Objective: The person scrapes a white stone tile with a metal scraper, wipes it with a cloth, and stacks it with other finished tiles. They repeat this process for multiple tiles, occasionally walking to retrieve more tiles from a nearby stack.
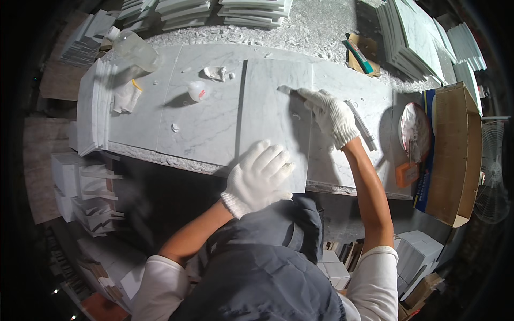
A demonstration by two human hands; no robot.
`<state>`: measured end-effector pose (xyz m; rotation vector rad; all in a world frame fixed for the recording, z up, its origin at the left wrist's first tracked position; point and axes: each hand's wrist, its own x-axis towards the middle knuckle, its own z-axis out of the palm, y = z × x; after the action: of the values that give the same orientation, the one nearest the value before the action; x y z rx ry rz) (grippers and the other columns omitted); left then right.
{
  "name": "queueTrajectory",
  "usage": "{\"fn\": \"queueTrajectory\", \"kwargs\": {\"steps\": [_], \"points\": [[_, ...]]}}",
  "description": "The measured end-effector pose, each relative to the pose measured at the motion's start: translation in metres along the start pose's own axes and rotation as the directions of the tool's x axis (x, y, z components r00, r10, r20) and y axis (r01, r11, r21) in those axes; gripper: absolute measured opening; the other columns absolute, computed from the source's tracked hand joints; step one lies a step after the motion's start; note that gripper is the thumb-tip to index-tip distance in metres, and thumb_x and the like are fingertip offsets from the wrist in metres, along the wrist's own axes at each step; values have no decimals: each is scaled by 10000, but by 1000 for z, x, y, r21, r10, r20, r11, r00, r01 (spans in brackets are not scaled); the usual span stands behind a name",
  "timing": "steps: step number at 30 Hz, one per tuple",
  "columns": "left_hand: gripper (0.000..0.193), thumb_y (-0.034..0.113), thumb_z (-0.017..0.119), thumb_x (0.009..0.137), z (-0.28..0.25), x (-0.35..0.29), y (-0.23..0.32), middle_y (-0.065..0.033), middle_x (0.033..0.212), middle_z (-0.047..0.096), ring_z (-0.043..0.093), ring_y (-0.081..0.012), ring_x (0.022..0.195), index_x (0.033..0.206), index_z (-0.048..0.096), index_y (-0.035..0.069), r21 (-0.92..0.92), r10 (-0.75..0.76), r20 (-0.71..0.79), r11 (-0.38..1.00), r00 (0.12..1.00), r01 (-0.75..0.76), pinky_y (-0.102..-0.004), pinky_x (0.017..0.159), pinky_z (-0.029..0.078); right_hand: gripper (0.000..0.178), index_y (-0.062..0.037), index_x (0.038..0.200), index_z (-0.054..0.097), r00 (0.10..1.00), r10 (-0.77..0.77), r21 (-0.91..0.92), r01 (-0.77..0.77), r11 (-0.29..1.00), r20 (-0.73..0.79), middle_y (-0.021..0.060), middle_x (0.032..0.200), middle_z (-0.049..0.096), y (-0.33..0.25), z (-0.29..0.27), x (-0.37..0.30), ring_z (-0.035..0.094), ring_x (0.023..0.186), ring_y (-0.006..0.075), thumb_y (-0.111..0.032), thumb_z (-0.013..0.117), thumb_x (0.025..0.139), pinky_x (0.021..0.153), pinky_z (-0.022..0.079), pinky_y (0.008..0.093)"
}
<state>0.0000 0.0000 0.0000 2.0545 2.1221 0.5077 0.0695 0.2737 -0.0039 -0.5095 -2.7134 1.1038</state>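
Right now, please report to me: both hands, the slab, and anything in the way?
Left hand flat on slab, near end. Right hand gripping blade, far part. Cup left of slab, grey bar right; neither on it.

Mid-worktop, a slab lies with its near end past the front edge, the left hand on that end and the right hand farther back at its right side, a blade by the fingertips. Leftward stand a cup, then a cloth with a bottle behind it, then a stack of slabs at the left end. Rightward come a metal bar, a dish and a cardboard box (behind the bar, a cutter rests on a cardboard piece), while piled slabs line the back.
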Motion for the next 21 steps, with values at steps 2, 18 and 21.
{"fn": "queueTrajectory", "kwargs": {"steps": [2, 18, 21], "points": [[720, 615, 552, 894, 0, 1, 0, -104, 1499, 508, 407, -276, 1445, 1440, 563, 146, 5, 9, -17, 1000, 1000, -9, -498, 1268, 254, 327, -156, 1322, 696, 997, 73, -7, -73, 997, 33, 160, 1159, 730, 6, 2, -7, 695, 1163, 308, -121, 608, 1009, 879, 583, 376], [655, 619, 617, 853, 10, 7, -9, -144, 1247, 612, 561, -337, 1235, 1133, 690, 31, 24, 64, -210, 998, 976, -60, -535, 1084, 438, 327, -145, 1305, 703, 988, -36, -92, 22, 995, -152, 179, 999, 701, 15, -1, 28, 721, 843, 325, -97, 580, 1006, 741, 566, 372], [659, 614, 555, 888, 12, 4, -9, -117, 1354, 561, 490, -298, 1320, 1255, 629, 72, 35, 25, -124, 999, 992, -20, -511, 1157, 349, 333, -142, 1310, 700, 992, -87, -104, 77, 992, -90, 178, 1006, 702, 9, 1, 16, 720, 869, 332, -97, 576, 1005, 753, 566, 370]]}}
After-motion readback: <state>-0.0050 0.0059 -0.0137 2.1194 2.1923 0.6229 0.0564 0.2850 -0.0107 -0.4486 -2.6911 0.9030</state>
